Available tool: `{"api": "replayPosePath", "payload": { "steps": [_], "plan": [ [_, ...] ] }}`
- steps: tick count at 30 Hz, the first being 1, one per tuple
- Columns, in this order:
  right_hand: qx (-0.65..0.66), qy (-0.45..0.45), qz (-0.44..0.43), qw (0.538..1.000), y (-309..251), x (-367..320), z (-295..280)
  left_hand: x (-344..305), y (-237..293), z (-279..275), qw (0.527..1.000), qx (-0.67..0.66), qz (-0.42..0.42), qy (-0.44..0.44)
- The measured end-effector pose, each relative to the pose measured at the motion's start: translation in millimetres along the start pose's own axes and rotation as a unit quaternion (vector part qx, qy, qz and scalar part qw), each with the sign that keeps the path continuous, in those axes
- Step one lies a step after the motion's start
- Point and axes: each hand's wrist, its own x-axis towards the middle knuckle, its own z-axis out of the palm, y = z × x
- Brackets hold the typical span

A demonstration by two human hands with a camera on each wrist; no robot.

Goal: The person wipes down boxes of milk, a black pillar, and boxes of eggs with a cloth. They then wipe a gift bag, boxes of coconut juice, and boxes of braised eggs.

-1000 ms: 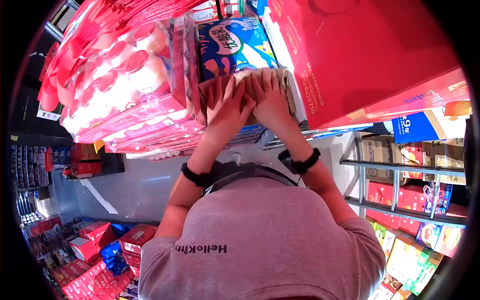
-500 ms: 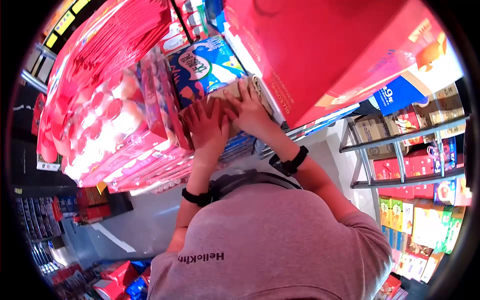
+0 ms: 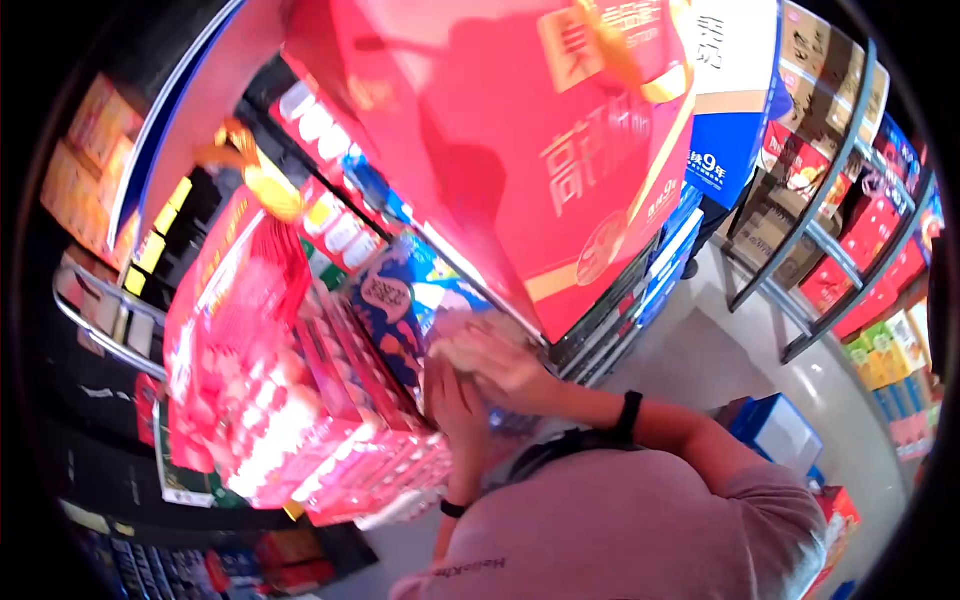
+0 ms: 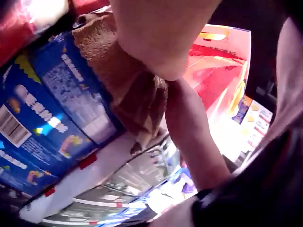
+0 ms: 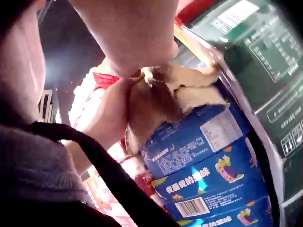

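Observation:
Both hands meet over a brown cloth (image 4: 102,45) on top of a stack of blue drink cartons (image 5: 208,175). The left hand (image 3: 455,400) holds the near left part of the cloth, its fingers bent inward. From the right, the right hand (image 3: 505,368) grips the cloth beside it. Between the two hands the cloth is bunched into folds, and one end hangs down over the carton's side in the left wrist view. Some fingertips are hidden behind the hands in both wrist views. The top carton's printed face (image 3: 385,295) shows beyond the cloth.
A large red gift box (image 3: 480,150) stands right beside the cartons. Red-wrapped packs (image 3: 300,390) are piled on the left. A metal rack (image 3: 815,235) with boxed goods is at the right, above the grey floor (image 3: 700,350).
The hands went from lying spread on the cloth to close together, with the cloth bunched between them. The head view has turned, bringing more of the red gift box into sight.

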Motion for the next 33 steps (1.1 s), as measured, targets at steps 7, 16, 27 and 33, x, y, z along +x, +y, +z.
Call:
{"api": "replayPosePath", "payload": {
  "steps": [7,16,27,33],
  "plan": [
    [-0.007,0.189,-0.029,0.982,-64.9,32.2,-106.4,83.9,107.7,-33.4,0.888,0.183,0.319,0.278],
    [-0.171,0.220,-0.104,0.955,12.1,71.5,-146.1,154.0,125.0,17.8,0.909,0.166,0.282,0.259],
    [-0.097,0.196,-0.039,0.975,46.9,50.6,-145.2,93.0,113.8,-0.6,0.947,0.144,0.205,0.199],
    [-0.082,0.191,-0.040,0.977,44.8,35.6,-132.9,64.9,121.8,27.2,0.982,-0.170,0.018,0.075]
  ]
}}
